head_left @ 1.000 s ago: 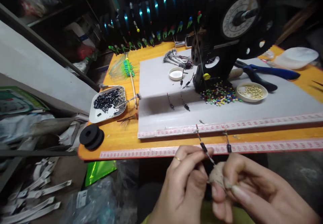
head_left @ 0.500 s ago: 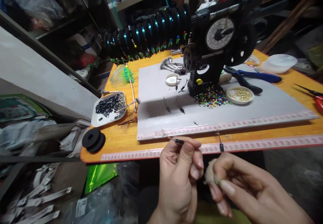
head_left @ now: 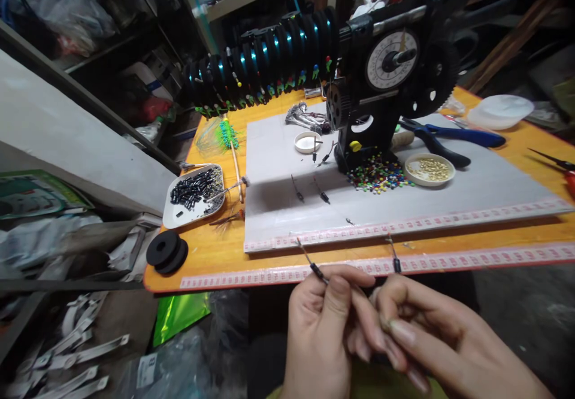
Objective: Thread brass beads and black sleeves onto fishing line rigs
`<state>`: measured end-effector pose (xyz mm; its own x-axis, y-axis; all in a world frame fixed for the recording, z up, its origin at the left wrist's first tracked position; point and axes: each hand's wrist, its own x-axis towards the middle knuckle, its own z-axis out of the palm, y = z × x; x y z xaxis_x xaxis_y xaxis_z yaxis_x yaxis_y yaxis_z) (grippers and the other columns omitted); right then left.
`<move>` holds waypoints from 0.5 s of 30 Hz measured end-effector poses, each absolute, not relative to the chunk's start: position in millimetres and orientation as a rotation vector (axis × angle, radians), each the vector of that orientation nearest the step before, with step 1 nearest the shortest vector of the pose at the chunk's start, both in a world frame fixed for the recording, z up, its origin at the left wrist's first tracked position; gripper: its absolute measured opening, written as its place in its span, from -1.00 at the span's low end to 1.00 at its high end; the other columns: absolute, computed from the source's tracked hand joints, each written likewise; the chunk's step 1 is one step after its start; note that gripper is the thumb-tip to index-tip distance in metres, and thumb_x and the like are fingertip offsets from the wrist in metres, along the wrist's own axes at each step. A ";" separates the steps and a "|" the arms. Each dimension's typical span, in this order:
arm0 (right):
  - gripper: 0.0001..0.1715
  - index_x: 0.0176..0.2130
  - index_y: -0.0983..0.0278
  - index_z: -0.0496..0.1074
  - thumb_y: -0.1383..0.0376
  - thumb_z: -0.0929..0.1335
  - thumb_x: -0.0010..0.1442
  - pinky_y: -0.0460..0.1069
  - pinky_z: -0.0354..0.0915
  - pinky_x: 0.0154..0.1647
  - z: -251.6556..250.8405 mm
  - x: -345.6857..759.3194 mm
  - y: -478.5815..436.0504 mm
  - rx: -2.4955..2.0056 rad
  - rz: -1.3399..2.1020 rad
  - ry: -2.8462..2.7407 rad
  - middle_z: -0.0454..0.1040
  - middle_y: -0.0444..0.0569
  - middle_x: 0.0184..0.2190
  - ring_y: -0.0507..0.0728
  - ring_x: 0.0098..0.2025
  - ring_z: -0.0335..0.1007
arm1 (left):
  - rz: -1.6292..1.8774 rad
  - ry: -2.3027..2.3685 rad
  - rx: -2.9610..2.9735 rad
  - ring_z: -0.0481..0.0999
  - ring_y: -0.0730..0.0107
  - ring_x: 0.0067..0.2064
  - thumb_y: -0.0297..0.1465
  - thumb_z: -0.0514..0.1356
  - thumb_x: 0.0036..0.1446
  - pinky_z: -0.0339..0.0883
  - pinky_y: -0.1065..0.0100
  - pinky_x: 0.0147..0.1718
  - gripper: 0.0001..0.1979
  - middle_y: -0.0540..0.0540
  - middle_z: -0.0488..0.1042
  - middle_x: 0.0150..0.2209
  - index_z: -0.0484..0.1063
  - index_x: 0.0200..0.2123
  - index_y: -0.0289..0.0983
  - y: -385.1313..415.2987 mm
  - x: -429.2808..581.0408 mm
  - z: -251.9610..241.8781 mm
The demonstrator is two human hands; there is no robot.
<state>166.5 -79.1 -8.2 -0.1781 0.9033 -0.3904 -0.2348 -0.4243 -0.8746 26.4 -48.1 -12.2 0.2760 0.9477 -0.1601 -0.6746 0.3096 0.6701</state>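
Observation:
Between the thumb and forefinger of my left hand is a small black cylinder on a thin wire, its wire pointing up and away over the table edge. My right hand is closed in a pinch close beside the left, their fingers overlapping. Only a sliver of a beige crumpled scrap shows at its fingertips; the rest is hidden. Just beyond the right knuckles, a similar black piece lies over the tape at the table edge. More such wired pieces rest on the grey board.
A black geared machine with a dial and ringed roller stands on the board. Around it are colourful beads, a dish of gold bits, blue-handled pliers, a tray of black cylinders, and a black spool.
My left hand has tilted, so the black cylinder and its wire now point more upward. Both hands have come together, and the beige scrap is now mostly covered by fingers.

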 end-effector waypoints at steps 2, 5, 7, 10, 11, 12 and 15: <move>-0.42 -0.37 0.20 0.48 -0.21 0.46 0.34 -0.07 0.39 -0.46 -13.5 167.4 -78.7 -1.194 1.578 -1.076 0.52 -0.09 -0.48 0.04 -0.50 0.39 | 1.150 0.565 0.545 -0.03 0.66 -0.68 -0.10 0.38 0.41 0.00 0.59 -0.69 -0.68 0.18 0.19 -0.68 0.71 -0.25 -0.22 -44.3 27.9 -8.5; -0.57 -0.37 0.17 0.45 0.03 0.34 0.50 -0.11 0.43 -0.45 -20.6 170.5 -78.2 -1.148 1.234 -1.418 0.54 -0.10 -0.46 0.05 -0.49 0.47 | 1.138 0.528 0.548 -0.11 0.68 -0.66 -0.14 0.41 0.40 0.01 0.62 -0.67 -0.68 0.21 0.08 -0.67 0.65 -0.32 -0.25 -39.9 29.5 -1.9; -0.65 -0.37 0.16 0.42 0.18 0.33 0.49 -0.13 0.43 -0.45 -22.9 172.7 -78.5 -1.134 1.069 -1.544 0.50 -0.14 -0.50 0.04 -0.49 0.48 | 1.150 0.500 0.495 -0.14 0.68 -0.65 -0.18 0.41 0.40 0.00 0.64 -0.66 -0.70 0.21 0.05 -0.67 0.67 -0.32 -0.26 -39.3 30.5 -0.7; -0.66 -0.38 0.16 0.41 0.22 0.33 0.48 -0.14 0.42 -0.46 -21.2 172.2 -80.2 -1.121 1.029 -1.570 0.47 -0.16 -0.53 0.03 -0.51 0.46 | 1.171 0.485 0.436 -0.12 0.69 -0.65 -0.22 0.40 0.42 0.04 0.65 -0.63 -0.74 0.21 0.05 -0.68 0.72 -0.31 -0.24 -39.7 30.5 -3.6; -0.63 -0.38 0.17 0.43 0.17 0.33 0.49 -0.14 0.42 -0.47 -19.5 170.8 -81.2 -1.142 1.067 -1.531 0.47 -0.16 -0.53 0.03 -0.52 0.44 | 1.164 0.492 0.440 -0.09 0.68 -0.65 -0.22 0.39 0.43 0.06 0.66 -0.62 -0.74 0.20 0.07 -0.68 0.74 -0.29 -0.23 -39.7 29.9 -4.9; -0.58 -0.39 0.17 0.45 0.08 0.34 0.50 -0.13 0.41 -0.47 -17.5 168.9 -82.2 -1.177 1.119 -1.465 0.48 -0.15 -0.52 0.03 -0.52 0.43 | 1.144 0.498 0.458 -0.06 0.68 -0.64 -0.21 0.39 0.42 0.09 0.66 -0.61 -0.74 0.18 0.12 -0.68 0.77 -0.28 -0.21 -39.4 29.0 -6.2; -0.42 -0.37 0.17 0.55 -0.22 0.43 0.39 -0.12 0.41 -0.45 -12.6 164.2 -83.6 -1.298 1.274 -1.178 0.54 -0.12 -0.50 0.03 -0.50 0.42 | 1.105 0.486 0.529 0.04 0.69 -0.63 -0.12 0.40 0.40 0.19 0.63 -0.60 -0.76 0.07 0.44 -0.57 0.81 -0.16 -0.12 -38.9 26.3 -8.8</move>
<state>164.2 -83.6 -12.6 -0.0012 0.9950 -0.0999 0.0214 -0.0999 -0.9948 26.3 -38.9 -8.8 0.3709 0.9228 -0.1043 -0.7008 0.3518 0.6206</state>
